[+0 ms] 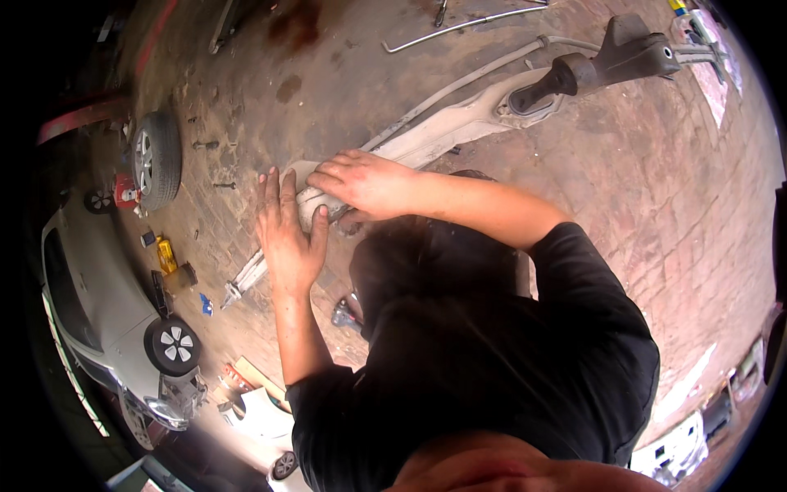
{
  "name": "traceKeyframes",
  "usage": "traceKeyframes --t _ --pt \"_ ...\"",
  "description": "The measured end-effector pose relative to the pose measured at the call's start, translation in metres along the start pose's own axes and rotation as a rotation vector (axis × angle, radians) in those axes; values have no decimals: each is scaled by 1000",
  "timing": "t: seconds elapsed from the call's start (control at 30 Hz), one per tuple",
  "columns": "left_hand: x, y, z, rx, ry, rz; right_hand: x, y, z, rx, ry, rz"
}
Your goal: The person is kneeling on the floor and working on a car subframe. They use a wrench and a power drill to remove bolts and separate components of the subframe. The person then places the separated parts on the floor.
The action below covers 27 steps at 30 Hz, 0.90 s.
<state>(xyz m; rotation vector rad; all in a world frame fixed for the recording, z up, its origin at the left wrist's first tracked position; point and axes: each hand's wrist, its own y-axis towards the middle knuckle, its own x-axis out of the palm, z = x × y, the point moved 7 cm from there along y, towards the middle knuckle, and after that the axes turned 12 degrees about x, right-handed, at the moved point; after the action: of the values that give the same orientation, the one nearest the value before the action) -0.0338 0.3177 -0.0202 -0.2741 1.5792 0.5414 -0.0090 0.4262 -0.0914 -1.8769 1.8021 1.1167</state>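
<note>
A long pale metal car part lies slanting across the ground, its dark mount toward the far right. My left hand rests against its near left end, fingers stretched out and spread, the thumb apart. Across the top of that same end, my right hand has its fingers bent over the metal; its thumb is not clearly visible. Both hands are close together, with the rounded end of the part between them. A thin rod with a threaded tip sticks out beyond my left hand.
On the left are a loose wheel, a yellow bottle and a grey car. Bolts lie on the stained brick floor. A long bent metal bar lies at the far side. Near my knee is a dark tool.
</note>
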Motion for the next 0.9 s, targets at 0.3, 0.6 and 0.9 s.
traceKeyframes --t 0.3,0.6,0.9 --pt "17 -6 -6 -126 -104 13 -204 -151 29 52 -643 1204" --pt "17 -16 5 -130 -84 -59 -217 -193 176 151 0 898" --pt "8 81 11 -268 -178 -492 -181 -175 216 390 -349 257"
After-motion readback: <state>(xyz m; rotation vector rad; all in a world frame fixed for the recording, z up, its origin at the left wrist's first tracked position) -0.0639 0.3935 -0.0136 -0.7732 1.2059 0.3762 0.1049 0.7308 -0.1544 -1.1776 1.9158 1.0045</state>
